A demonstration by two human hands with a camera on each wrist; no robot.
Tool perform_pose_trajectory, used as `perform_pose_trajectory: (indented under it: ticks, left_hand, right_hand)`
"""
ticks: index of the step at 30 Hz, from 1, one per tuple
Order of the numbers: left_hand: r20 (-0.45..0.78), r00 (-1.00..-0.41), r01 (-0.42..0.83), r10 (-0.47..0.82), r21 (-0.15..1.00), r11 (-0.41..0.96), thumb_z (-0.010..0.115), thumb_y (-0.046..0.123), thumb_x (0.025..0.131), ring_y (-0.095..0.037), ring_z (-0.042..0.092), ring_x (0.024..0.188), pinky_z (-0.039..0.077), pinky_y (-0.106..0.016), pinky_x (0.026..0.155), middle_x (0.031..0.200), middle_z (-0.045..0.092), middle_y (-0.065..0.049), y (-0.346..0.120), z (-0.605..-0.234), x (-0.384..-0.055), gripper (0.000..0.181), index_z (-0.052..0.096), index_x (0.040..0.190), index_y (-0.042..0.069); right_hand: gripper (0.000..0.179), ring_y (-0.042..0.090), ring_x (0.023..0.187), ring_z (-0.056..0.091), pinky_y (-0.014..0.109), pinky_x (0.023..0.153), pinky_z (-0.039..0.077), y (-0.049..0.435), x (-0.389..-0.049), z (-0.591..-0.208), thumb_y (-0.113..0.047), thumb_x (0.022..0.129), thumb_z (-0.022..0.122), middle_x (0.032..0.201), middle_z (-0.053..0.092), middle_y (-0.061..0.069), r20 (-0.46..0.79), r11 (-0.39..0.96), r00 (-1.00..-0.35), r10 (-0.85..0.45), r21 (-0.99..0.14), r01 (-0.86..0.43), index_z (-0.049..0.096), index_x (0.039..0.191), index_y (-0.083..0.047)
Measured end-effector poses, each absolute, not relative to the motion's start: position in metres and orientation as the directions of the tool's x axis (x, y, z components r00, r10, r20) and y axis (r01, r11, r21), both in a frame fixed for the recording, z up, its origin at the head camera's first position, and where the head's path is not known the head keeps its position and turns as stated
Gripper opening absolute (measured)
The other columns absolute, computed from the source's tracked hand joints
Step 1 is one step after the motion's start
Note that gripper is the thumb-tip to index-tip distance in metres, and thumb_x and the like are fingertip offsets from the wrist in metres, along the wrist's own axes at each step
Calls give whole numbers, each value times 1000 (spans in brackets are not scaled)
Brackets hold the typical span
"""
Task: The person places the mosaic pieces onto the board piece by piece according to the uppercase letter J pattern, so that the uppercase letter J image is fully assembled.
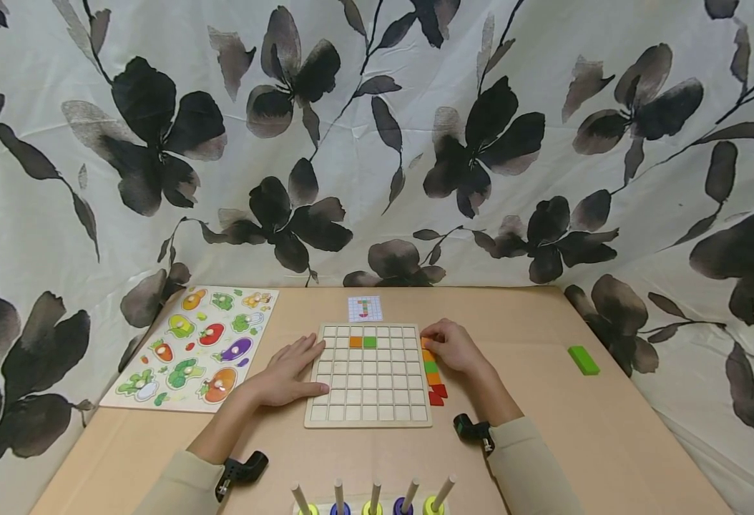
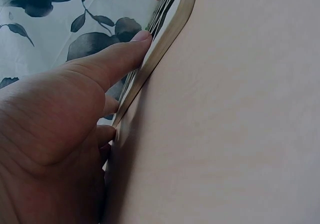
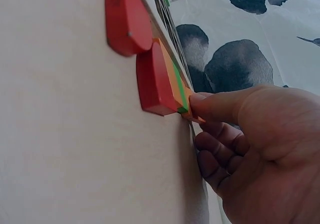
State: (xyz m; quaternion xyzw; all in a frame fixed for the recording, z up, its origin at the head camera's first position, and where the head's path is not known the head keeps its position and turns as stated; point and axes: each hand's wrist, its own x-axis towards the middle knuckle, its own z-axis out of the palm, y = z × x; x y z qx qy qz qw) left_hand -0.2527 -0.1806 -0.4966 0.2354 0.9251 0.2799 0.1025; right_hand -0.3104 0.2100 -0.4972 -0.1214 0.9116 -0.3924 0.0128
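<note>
A pale wooden grid board (image 1: 368, 423) lies on the table. Within its grid, an orange square (image 1: 355, 342) and a green square (image 1: 370, 342) sit side by side. My left hand (image 1: 290, 372) rests along the board's left edge, fingers extended and thumb at the rim. Beside the right edge, my right hand (image 1: 454, 348) pinches an orange block (image 3: 189, 97) between thumb and fingers, which partly cover it. Toward me from that hand run a green block (image 1: 430, 367), another orange block (image 1: 433, 379) and red rounded pieces (image 1: 437, 400). A pattern card (image 1: 365, 309) lies behind the board.
On the left lies a sheet with vegetable pictures (image 1: 177, 343). A green block (image 1: 584, 360) is far right. At the front edge stands a row of wooden pegs (image 1: 375, 497) with yellow and blue rings. A flowered cloth (image 1: 377, 143) hangs behind the table (image 1: 525, 322).
</note>
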Motion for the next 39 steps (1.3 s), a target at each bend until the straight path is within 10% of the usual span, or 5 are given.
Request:
perform_pose_trajectory:
  ticks: [39]
  left_hand:
    - [-67,-871,368,486,566,738,71,57,93,-42,5,162,4,-64,128,174,12,-20,-179,-496,-252,96,30,164,7]
  right_hand:
    - [24,26,95,58,19,79,52,209,-308,-485,-6,102,65,108,68,14,182,446,-975,-126,-868,-219,71,125,0]
